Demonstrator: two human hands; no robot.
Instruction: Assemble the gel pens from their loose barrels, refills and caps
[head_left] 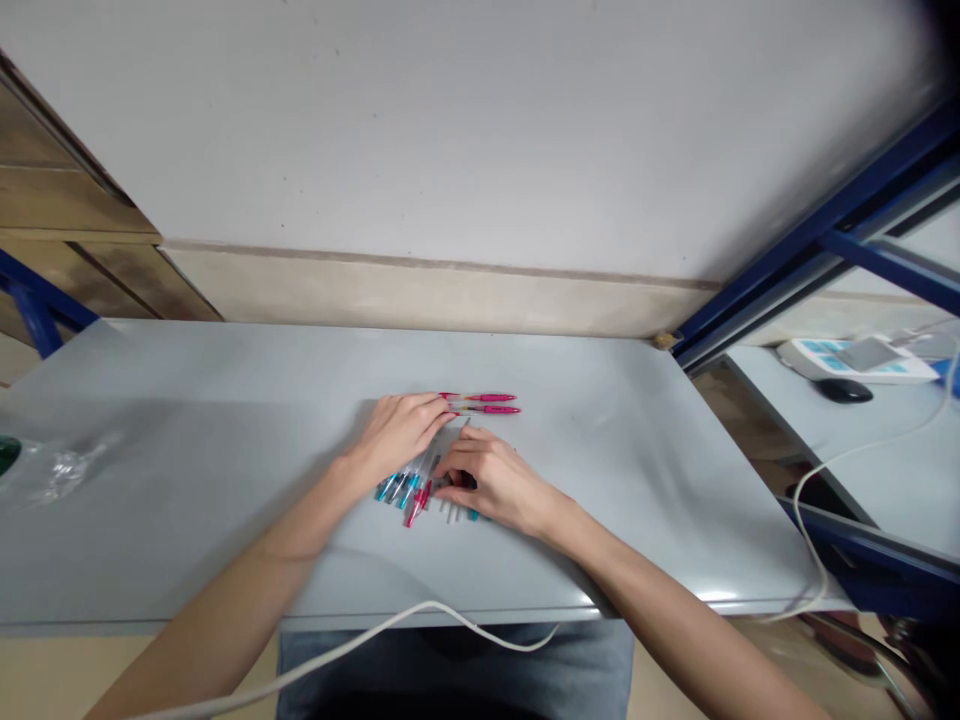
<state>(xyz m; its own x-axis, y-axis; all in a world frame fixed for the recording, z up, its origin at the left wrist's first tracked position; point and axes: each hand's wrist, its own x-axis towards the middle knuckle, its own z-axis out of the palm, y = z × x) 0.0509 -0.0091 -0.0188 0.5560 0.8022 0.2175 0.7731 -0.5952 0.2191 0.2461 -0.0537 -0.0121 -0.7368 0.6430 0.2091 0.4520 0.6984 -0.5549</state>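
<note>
Two red pens [493, 409] lie side by side on the grey table, tips to the left. Just left of them, the closed fingertips of my left hand [405, 425] are at a red pen end. My right hand [491, 478] is curled over a group of clear pens, its fingers pinched together; what they hold is hidden. Several clear pens with blue ends [397, 487] and a red piece [418, 503] show between and below my hands. More clear pen ends [451, 512] stick out under my right hand.
Crumpled clear plastic [67, 470] lies at the table's left. A white cable [420, 608] loops across the front edge [360, 622]. On the right side table are a black mouse [843, 390] and a white device [862, 360], beyond a blue frame [817, 215].
</note>
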